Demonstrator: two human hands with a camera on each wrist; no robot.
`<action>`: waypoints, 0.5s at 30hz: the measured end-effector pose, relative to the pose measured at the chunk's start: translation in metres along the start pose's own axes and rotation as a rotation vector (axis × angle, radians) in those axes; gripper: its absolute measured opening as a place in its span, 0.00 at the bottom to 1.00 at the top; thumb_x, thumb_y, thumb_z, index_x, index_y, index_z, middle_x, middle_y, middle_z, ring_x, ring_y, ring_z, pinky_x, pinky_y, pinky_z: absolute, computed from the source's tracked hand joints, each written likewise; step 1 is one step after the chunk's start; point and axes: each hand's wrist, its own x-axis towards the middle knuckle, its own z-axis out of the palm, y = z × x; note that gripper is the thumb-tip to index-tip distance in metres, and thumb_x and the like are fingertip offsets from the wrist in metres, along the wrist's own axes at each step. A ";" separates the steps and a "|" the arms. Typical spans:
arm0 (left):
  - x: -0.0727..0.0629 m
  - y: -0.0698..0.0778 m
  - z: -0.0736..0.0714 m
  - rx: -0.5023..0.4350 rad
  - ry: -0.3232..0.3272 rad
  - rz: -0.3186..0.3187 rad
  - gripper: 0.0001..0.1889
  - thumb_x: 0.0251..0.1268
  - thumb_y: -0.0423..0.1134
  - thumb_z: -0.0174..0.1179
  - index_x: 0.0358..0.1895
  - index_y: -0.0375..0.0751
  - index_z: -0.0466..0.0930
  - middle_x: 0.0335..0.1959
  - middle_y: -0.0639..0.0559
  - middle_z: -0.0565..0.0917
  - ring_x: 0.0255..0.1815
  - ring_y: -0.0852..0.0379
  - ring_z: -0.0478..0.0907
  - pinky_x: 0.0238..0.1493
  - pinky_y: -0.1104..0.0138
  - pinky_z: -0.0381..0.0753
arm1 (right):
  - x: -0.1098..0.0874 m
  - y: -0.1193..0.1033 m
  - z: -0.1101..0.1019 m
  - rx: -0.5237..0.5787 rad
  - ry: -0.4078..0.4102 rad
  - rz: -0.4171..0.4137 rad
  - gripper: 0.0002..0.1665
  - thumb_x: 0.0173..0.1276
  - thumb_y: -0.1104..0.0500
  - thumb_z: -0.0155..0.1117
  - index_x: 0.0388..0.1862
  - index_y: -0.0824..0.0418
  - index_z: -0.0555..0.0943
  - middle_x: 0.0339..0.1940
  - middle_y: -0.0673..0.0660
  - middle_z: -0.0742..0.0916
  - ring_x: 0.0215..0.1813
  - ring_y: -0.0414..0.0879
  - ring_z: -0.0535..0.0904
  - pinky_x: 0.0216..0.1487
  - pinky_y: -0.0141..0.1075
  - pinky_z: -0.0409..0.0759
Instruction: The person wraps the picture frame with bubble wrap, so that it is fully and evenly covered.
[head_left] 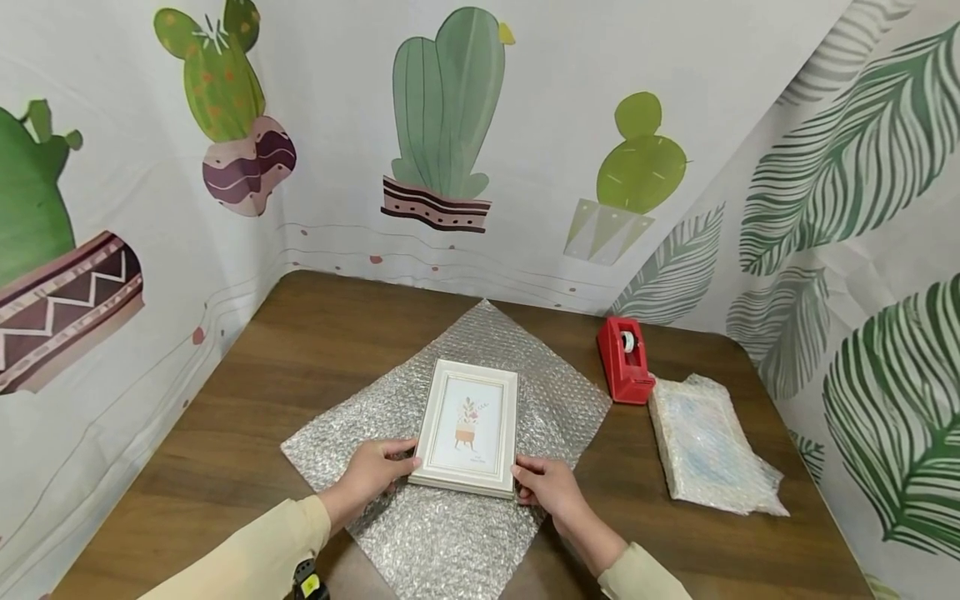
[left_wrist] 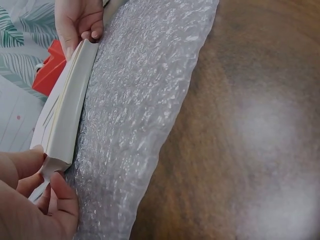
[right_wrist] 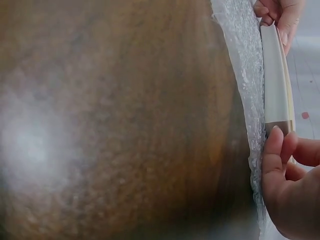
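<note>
A white picture frame [head_left: 468, 429] with a potted-plant print lies face up over a sheet of bubble wrap [head_left: 465, 533], which is spread cornerwise on the table. My left hand [head_left: 375, 471] pinches the frame's near left corner, thumb on top and fingers beneath. At the near right corner my right hand [head_left: 551, 485] grips the frame in the same way. The left wrist view shows the frame's near edge [left_wrist: 67, 115] slightly above the wrap, a hand at each end. In the right wrist view, fingertips [right_wrist: 274, 137] press under the frame's corner.
A red tape dispenser [head_left: 624, 362] stands at the back right of the brown wooden table [head_left: 247, 400]. Just nearer lies a flat package [head_left: 708, 442] wrapped in bubble wrap. Fabric printed with cacti and leaves [head_left: 525, 125] hangs behind and at both sides.
</note>
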 end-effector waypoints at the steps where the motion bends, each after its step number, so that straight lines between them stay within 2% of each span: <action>1: 0.000 0.001 0.000 -0.002 0.000 -0.003 0.22 0.66 0.33 0.67 0.63 0.34 0.81 0.67 0.31 0.78 0.16 0.60 0.63 0.25 0.68 0.75 | 0.000 0.000 0.000 0.005 0.000 0.000 0.23 0.73 0.67 0.62 0.62 0.82 0.76 0.25 0.51 0.84 0.23 0.37 0.76 0.30 0.30 0.85; 8: 0.000 0.003 0.001 0.006 -0.021 0.002 0.22 0.69 0.34 0.65 0.65 0.35 0.80 0.69 0.30 0.77 0.22 0.60 0.65 0.22 0.68 0.70 | 0.001 -0.001 0.000 0.009 0.018 0.000 0.24 0.73 0.66 0.62 0.62 0.82 0.76 0.22 0.52 0.83 0.19 0.37 0.76 0.27 0.33 0.87; 11: 0.002 0.003 0.000 -0.004 -0.036 -0.004 0.23 0.68 0.35 0.66 0.65 0.34 0.80 0.59 0.32 0.85 0.23 0.59 0.68 0.21 0.68 0.69 | 0.003 -0.001 0.000 -0.003 0.026 0.007 0.24 0.74 0.65 0.63 0.62 0.81 0.76 0.20 0.51 0.81 0.18 0.38 0.75 0.25 0.34 0.86; 13: 0.004 0.004 -0.003 -0.003 -0.071 -0.013 0.25 0.68 0.36 0.66 0.67 0.33 0.77 0.51 0.35 0.88 0.25 0.59 0.72 0.23 0.68 0.72 | 0.004 -0.002 -0.001 -0.007 0.011 0.017 0.25 0.74 0.64 0.63 0.63 0.80 0.76 0.21 0.51 0.81 0.19 0.38 0.75 0.25 0.34 0.86; 15: 0.007 0.008 -0.010 0.021 -0.123 -0.011 0.28 0.70 0.37 0.65 0.70 0.31 0.73 0.48 0.36 0.87 0.31 0.58 0.78 0.27 0.66 0.77 | 0.004 -0.004 -0.003 -0.010 -0.024 0.016 0.26 0.74 0.63 0.62 0.63 0.81 0.75 0.24 0.52 0.81 0.21 0.39 0.75 0.26 0.33 0.86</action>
